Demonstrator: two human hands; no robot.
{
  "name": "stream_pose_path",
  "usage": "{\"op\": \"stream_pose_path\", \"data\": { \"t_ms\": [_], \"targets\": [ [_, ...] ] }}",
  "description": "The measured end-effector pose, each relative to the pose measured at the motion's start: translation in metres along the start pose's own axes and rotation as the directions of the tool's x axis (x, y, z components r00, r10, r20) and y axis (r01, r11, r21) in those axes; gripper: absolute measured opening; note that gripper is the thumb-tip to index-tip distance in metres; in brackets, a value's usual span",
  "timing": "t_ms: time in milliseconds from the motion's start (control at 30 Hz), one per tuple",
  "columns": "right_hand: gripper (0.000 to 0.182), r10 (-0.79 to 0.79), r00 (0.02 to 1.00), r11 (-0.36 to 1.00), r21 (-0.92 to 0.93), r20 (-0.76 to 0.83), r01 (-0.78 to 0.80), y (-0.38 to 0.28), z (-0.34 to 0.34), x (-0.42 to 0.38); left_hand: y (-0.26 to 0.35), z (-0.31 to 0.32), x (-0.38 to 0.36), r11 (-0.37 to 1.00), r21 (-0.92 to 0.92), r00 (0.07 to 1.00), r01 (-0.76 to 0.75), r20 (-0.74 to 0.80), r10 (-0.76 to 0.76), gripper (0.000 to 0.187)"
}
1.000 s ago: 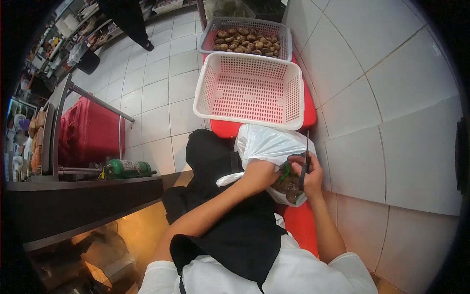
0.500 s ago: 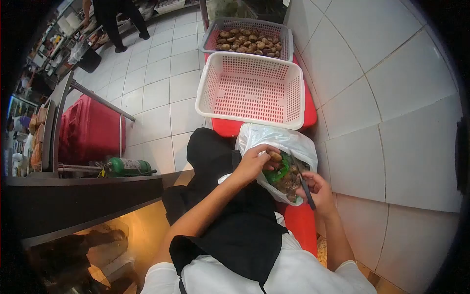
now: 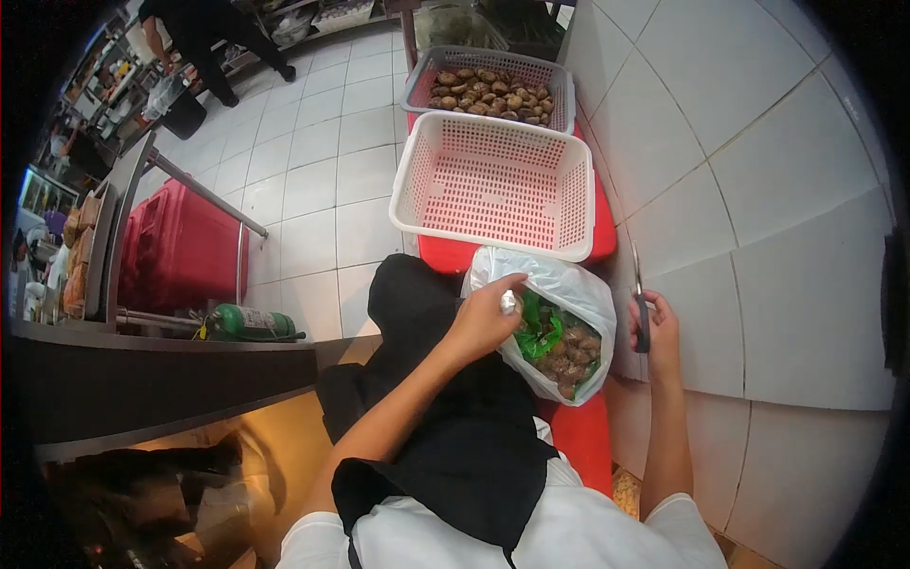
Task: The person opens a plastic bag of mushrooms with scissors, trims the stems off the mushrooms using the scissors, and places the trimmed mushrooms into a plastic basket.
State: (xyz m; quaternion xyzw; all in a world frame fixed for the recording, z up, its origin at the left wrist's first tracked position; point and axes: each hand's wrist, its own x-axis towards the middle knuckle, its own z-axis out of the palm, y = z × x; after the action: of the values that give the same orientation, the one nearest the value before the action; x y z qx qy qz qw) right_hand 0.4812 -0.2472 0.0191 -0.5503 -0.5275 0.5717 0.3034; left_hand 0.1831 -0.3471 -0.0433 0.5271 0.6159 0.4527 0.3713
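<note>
My right hand (image 3: pixel 657 327) is closed around the black handle of a knife (image 3: pixel 642 322), its thin blade pointing up beside the tiled wall. My left hand (image 3: pixel 485 315) is over the left edge of a white plastic bag (image 3: pixel 578 280), fingers bent. Something white (image 3: pixel 508 302) shows at its thumb; whatever the fingers hold is hidden. Inside the bag are brown mushrooms (image 3: pixel 572 356) and a crumpled green plastic bag (image 3: pixel 538 327). Beyond it, an empty white perforated basket (image 3: pixel 493 242) rests on a red surface.
A grey basket (image 3: pixel 569 100) of brown mushrooms stands behind the white one. White tiled wall (image 3: pixel 692 209) rises close on my right. At left are a metal counter (image 3: pixel 171 353), a green cylinder (image 3: pixel 248 322) and a red bin (image 3: pixel 185 242). A person (image 3: pixel 213 28) stands far back.
My right hand with the knife has moved right and up, away from the bag. The mushroom in my left fingers is out of sight. The view has shifted slightly.
</note>
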Motion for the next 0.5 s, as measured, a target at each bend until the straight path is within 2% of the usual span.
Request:
{"op": "stream_pose_path", "data": {
  "t_ms": [67, 100, 167, 233, 267, 300, 333, 400, 433, 500],
  "targets": [
    [0.034, 0.008, 0.993, 0.999, -0.047, 0.122, -0.002, -0.016, 0.011, -0.018, 0.013, -0.002, 0.004, 1.0, 0.015, 1.0, -0.014, 0.011, 0.014, 0.053],
    [0.034, 0.083, 0.964, 0.989, -0.138, 0.253, -0.049, -0.018, 0.01, -0.021, 0.022, -0.002, 0.007, 1.0, 0.02, 1.0, -0.022, 0.018, 0.021, 0.055],
    [0.034, 0.254, 0.845, 0.94, -0.327, 0.47, -0.1, -0.019, 0.007, -0.026, 0.038, 0.0, 0.014, 0.99, 0.005, 0.99, -0.14, 0.025, 0.14, 0.061],
    [0.035, 0.259, 0.897, 0.953, -0.248, 0.358, -0.176, -0.013, 0.005, -0.023, 0.04, 0.007, 0.021, 0.966, 0.06, 0.967, -0.252, 0.06, 0.249, 0.07],
    [0.035, 0.264, 0.917, 0.957, -0.202, 0.3, -0.21, -0.006, 0.004, -0.018, 0.04, 0.007, 0.021, 0.961, 0.117, 0.966, -0.251, 0.097, 0.241, 0.071],
    [0.037, 0.188, 0.968, 0.982, -0.066, 0.166, -0.179, 0.007, -0.006, -0.01, 0.04, 0.009, 0.019, 0.952, 0.172, 0.964, -0.251, 0.133, 0.23, 0.072],
    [0.037, 0.177, 0.975, 0.982, -0.095, 0.133, -0.165, 0.006, -0.01, -0.006, 0.04, 0.01, 0.018, 0.941, 0.227, 0.962, -0.252, 0.167, 0.217, 0.072],
    [0.037, 0.151, 0.986, 0.979, -0.153, 0.073, -0.139, -0.001, -0.011, 0.002, 0.034, 0.012, 0.014, 0.935, 0.217, 0.953, -0.28, 0.177, 0.245, 0.071],
    [0.037, 0.156, 0.985, 0.979, -0.146, 0.072, -0.144, -0.003, -0.007, -0.002, 0.032, 0.012, 0.012, 0.933, 0.212, 0.95, -0.291, 0.18, 0.255, 0.071],
    [0.038, 0.193, 0.964, 0.975, -0.146, 0.183, -0.168, -0.01, 0.003, -0.013, 0.035, 0.01, 0.01, 0.988, 0.116, 0.984, -0.105, 0.156, 0.087, 0.065]
  ]
}}
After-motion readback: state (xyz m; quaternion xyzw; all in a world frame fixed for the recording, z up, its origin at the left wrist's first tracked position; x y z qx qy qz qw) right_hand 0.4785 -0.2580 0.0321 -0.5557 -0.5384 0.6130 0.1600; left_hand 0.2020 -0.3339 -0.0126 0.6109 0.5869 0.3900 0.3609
